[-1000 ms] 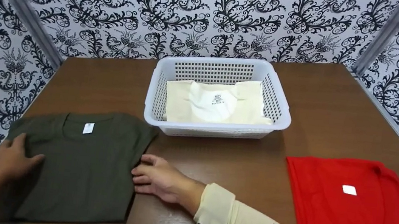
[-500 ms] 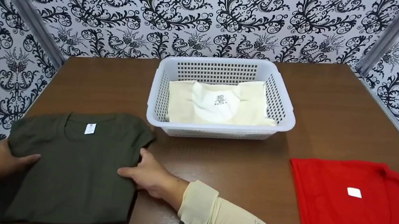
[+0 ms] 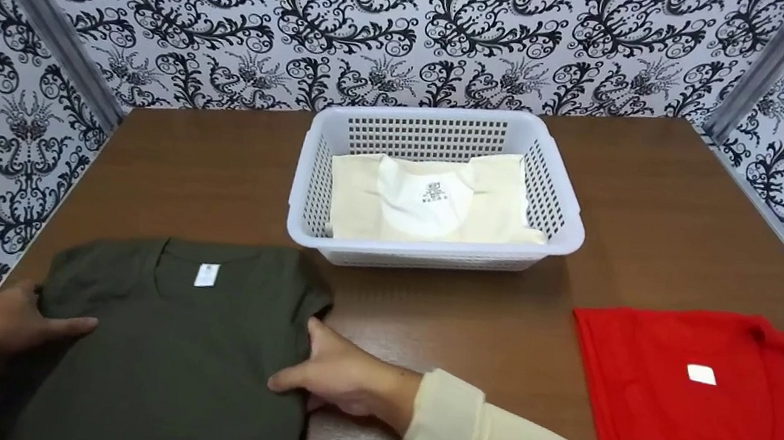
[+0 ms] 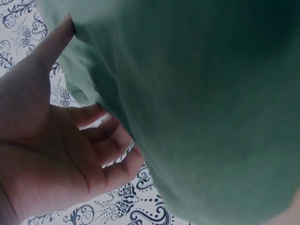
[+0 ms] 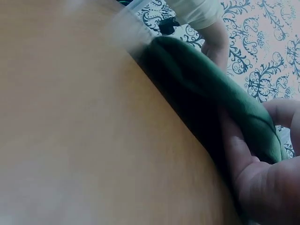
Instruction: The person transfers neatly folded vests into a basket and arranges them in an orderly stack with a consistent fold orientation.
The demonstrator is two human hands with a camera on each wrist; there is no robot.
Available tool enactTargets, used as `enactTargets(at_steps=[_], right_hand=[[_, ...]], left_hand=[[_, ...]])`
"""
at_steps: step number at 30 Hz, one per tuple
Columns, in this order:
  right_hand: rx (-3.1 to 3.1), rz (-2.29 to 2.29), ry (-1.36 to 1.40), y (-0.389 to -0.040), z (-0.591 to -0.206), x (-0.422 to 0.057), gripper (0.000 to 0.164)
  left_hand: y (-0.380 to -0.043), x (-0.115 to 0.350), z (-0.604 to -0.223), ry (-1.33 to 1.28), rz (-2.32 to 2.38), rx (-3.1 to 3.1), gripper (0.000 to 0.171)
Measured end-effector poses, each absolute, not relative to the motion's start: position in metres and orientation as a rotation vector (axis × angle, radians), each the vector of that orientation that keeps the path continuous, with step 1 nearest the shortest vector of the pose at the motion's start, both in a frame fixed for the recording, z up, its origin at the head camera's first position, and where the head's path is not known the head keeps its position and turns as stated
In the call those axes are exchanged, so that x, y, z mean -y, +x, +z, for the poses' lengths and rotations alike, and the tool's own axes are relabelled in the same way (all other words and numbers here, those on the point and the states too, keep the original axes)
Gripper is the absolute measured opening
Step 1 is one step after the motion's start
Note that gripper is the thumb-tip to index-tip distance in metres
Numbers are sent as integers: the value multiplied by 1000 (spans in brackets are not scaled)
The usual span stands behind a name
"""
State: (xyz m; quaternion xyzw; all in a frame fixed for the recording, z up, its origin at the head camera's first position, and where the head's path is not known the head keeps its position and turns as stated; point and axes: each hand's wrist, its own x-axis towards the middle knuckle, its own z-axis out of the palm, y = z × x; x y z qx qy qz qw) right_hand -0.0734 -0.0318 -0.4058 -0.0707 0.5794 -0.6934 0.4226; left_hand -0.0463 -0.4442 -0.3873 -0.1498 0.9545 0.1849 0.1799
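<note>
A folded dark olive T-shirt [image 3: 188,359] with a white neck label fills the near left in the head view. My left hand [image 3: 0,333] holds its left edge, thumb on top and fingers underneath. In the left wrist view those fingers [image 4: 117,168] run under the cloth. At the right edge, my right hand [image 3: 350,376] pinches the shirt between thumb and fingers. The right wrist view shows the folded edge [image 5: 211,84] between thumb and fingers, raised at an angle over the brown tabletop.
A white perforated basket [image 3: 433,251] stands at the back middle, with a folded cream T-shirt [image 3: 357,201] lying inside. On the right lies a folded red T-shirt [image 3: 667,418] with a white label. Patterned panels [image 3: 386,25] border the brown table [image 3: 204,167] at the back and sides.
My right hand has gone from resting beside the olive T-shirt's edge to gripping it, and my left hand has closed on the other edge. The shirt has shifted right and toward me.
</note>
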Motion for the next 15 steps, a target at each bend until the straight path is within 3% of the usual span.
enactTargets(at_steps=[12, 15], right_hand=[[-1271, -1823, -221, -62, -407, -13, 77], [-1241, -1839, -152, -63, -407, -16, 62]], left_hand=[[-46, 410, -378, -252, 571, -2687, 92], [-48, 406, -379, -274, 665, -2580, 92]])
